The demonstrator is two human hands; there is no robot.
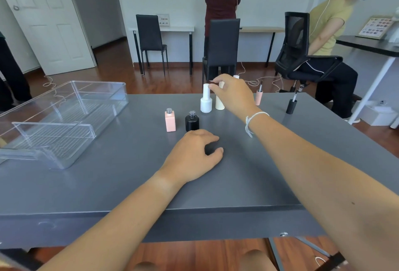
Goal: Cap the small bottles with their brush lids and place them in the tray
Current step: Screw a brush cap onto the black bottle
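Two open bottles: a pink square bottle (pixel 170 122) and a black round bottle (pixel 192 121) stand side by side, uncapped, threaded necks bare, near the middle of the surface (pixel 108 184).
Capped bottles: a white bottle (pixel 206 101) with a tall white cap and a cream bottle (pixel 220 100) stand upright just beside each other, behind the open pair.
Brush lids: a pink lid (pixel 259 96) and a black lid (pixel 291 105) stand upside down, brushes pointing up, right of the capped bottles and well apart from the open ones.
Tray: a clear plastic tray (pixel 64 106) with a ribbed floor and a clear divider sits on the left of the surface; no bottles in it.
Surface: matte grey, flat, smooth.
Right hand: the right hand (pixel 234 95) reaches over the cream bottle, fingers curled, fingertips pinching at its top; a white string band circles the wrist.
Left hand: the left hand (pixel 194 154) rests on the surface just in front of the black round bottle, fingers loosely curled, holding nothing.
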